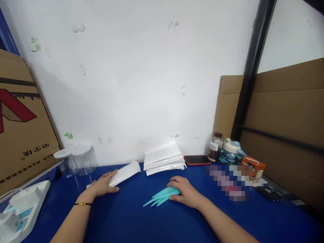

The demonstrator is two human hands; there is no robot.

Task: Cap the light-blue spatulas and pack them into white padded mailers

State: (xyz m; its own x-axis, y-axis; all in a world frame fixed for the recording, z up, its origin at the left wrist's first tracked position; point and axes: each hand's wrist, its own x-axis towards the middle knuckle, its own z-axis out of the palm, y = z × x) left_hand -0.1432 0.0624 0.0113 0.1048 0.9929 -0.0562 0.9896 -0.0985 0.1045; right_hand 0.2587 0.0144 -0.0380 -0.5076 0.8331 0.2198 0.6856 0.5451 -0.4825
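My left hand (103, 185) lies over a flat white packet (125, 173) on the blue tabletop, its thumb spread away from the fingers. Part of the packet is hidden under that hand. To the right, my right hand (186, 192) has its fingers and thumb around the blunt ends of several turquoise pointed plastic sticks (159, 197). Their tips fan out leftward on the table. Behind the sticks, a stack of white plastic mailer bags (163, 158) rests against the wall.
Two clear lidded jars (84, 162) and a white power strip (27, 209) stand at left, near a large cardboard box (22, 111). Along the right are a phone (197, 160), a brown-capped bottle (215, 148), a blue drinking bottle (230, 152) and an orange box (253, 167).
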